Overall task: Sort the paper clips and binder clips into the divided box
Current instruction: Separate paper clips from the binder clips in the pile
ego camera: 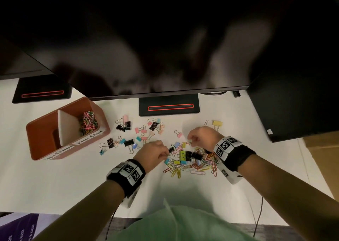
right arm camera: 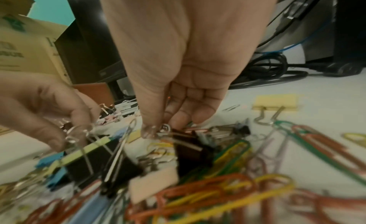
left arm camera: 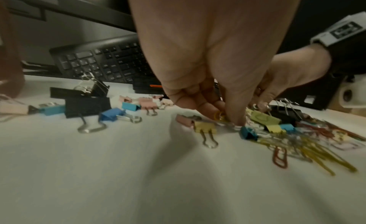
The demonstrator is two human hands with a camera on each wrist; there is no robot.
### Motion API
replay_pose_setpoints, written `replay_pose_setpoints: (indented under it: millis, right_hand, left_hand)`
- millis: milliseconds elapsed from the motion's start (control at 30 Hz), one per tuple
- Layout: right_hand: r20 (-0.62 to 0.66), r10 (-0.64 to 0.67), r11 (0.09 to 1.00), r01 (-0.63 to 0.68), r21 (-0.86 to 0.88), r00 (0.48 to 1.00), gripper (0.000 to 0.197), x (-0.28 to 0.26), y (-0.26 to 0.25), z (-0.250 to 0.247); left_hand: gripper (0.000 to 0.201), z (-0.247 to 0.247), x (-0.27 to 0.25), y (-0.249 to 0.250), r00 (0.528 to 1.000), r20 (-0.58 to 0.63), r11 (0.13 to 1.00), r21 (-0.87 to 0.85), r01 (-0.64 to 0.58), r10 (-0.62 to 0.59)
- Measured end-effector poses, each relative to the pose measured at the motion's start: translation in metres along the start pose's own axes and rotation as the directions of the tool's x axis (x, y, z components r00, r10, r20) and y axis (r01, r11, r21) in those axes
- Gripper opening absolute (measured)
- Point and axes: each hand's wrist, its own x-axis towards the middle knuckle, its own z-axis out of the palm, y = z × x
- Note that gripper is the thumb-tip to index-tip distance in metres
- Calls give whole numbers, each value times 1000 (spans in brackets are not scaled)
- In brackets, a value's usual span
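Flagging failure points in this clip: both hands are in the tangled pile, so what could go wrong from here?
1. The right hand pinches a wire handle inside the mixed pile; hooked paper clips may lift along with it.
2. The left hand works in the same tangle, so the pulls may scatter clips.
3. The divided box has paper clips in one compartment only; a tangled load may land wrongly.

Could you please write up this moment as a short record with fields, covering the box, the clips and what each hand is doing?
box: orange divided box at the desk's left; the compartment labelled Paper Clips holds coloured paper clips, the other looks empty
loose binder clips: scattered between box and hands
mixed pile: paper and binder clips tangled between the hands
left hand: fingertips pinching into the pile's left edge; which clip is unclear
right hand: pinching a black binder clip's wire handle
desk: white
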Motion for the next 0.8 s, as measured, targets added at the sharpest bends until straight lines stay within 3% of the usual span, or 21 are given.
replay_pose_setpoints:
  millis: [167, 467, 800]
  right_hand:
    - [6, -20, 993, 20, -114, 1000, 22, 10, -17, 11]
    - [21, -34, 989, 36, -144, 999, 23, 13, -23, 16]
    - [34, -15, 988, 20, -151, 999, 24, 14, -23, 17]
  left_hand:
    - [15, 8, 8, 9, 999, -37, 999, 44, 24, -22]
    - [13, 10, 16, 11, 999, -13, 990, 134, 47, -46]
    - [18, 14, 11, 7, 997, -13, 990, 120, 81, -80]
